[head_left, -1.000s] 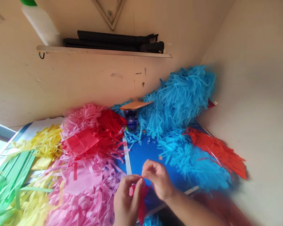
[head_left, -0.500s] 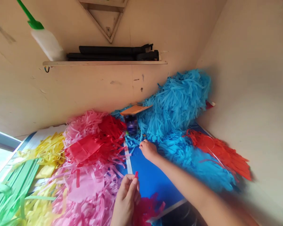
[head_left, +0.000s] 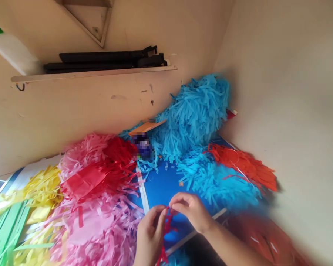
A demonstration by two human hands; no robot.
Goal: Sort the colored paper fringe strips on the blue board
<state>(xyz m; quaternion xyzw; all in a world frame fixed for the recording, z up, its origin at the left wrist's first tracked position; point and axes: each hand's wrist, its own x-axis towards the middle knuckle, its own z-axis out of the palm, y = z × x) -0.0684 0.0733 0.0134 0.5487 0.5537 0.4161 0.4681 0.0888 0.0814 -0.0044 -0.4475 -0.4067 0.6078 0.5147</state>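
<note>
My left hand (head_left: 150,236) and my right hand (head_left: 191,211) meet low in the view, with their fingertips pinched on a small bunch of red fringed paper strips (head_left: 166,227). The strips hang down between my hands, partly hidden by my fingers. Beneath my hands lies a blue board (head_left: 162,188). A pink tissue-paper fringe pile (head_left: 97,229) lies just left of my left hand, and a light blue fringe pile (head_left: 216,184) lies beyond my right hand.
A red fringe pile (head_left: 100,177), yellow paper (head_left: 41,188), green strips (head_left: 5,229) and orange-red fringe (head_left: 244,164) surround the board. A large blue fringe heap (head_left: 191,114) leans on the wall corner. Above stands a shelf (head_left: 94,74) holding black objects (head_left: 105,61).
My right hand has come back from the blue strips near the far end of the board and joined my left hand on the red strips. The view has shifted slightly.
</note>
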